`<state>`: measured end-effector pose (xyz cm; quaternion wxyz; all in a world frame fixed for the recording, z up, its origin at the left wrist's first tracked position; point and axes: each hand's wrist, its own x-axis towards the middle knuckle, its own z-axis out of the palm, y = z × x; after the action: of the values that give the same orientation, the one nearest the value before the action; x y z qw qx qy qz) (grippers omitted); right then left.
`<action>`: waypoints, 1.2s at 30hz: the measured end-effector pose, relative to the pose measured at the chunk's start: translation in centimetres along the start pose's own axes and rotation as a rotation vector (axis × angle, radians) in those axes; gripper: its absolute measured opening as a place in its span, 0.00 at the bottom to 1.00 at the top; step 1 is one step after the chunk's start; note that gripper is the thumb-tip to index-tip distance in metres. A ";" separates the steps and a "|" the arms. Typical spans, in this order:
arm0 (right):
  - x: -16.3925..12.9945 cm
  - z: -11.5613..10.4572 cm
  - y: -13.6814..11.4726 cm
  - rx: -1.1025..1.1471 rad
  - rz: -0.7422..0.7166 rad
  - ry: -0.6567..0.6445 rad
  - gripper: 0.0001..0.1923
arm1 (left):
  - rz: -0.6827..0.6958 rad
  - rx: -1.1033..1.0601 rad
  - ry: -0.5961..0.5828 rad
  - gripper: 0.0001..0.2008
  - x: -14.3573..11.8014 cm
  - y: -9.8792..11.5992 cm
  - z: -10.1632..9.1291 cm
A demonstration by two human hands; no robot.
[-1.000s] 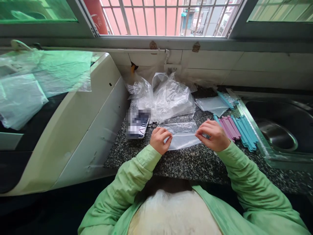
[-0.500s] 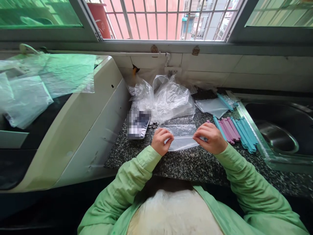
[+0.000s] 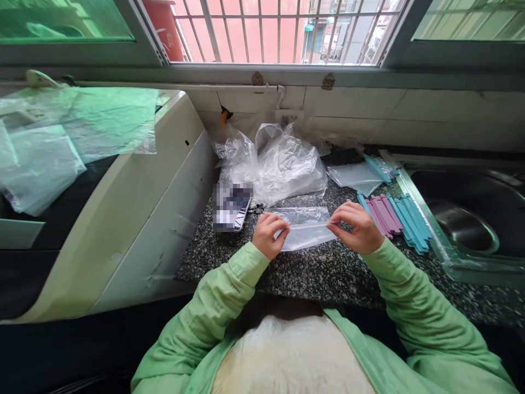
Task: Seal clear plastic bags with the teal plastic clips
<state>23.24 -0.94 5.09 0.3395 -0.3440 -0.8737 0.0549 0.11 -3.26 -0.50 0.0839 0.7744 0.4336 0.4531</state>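
Observation:
A small clear plastic bag (image 3: pixel 307 232) lies stretched flat on the speckled granite counter (image 3: pixel 324 273). My left hand (image 3: pixel 268 234) pinches its left end, and my right hand (image 3: pixel 356 227) pinches its right end. Both hands have the fingers closed on the bag's edge. Just right of my right hand lie several pink sticks (image 3: pixel 383 213) and blue sticks (image 3: pixel 412 221) side by side. Both arms wear light green sleeves.
A heap of crumpled clear bags (image 3: pixel 279 164) sits behind the hands, a phone (image 3: pixel 232 210) to its left. More flat bags (image 3: pixel 359 176) lie at the back right. A steel sink (image 3: pixel 467 219) is on the right; a white appliance (image 3: pixel 135 208) with plastic sheets stands left.
Hardly anything has changed: both hands stay pinched on the bag's ends, with small finger shifts. The camera bobbed slightly.

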 end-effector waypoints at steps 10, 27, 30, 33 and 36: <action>0.1 0.1 -0.2 -0.033 -0.032 0.013 0.05 | 0.002 -0.012 -0.020 0.05 0.5 0.6 0.5; 0.2 0.2 -0.3 0.018 -0.061 0.026 0.05 | 0.042 -0.012 0.000 0.03 0.3 0.5 0.8; 0.2 0.3 -0.4 0.028 -0.068 0.031 0.05 | 0.042 -0.009 0.001 0.04 0.4 0.7 1.0; 0.1 0.4 -0.5 0.041 -0.075 0.036 0.05 | 0.064 -0.043 0.005 0.03 0.5 0.9 1.1; 0.1 0.4 -0.5 0.048 -0.070 0.039 0.05 | 0.075 -0.068 0.016 0.04 0.6 1.0 1.0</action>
<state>22.62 -1.21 5.00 0.3661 -0.3059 -0.8770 0.0570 1.62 -3.19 -0.17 0.0897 0.7832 0.3892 0.4765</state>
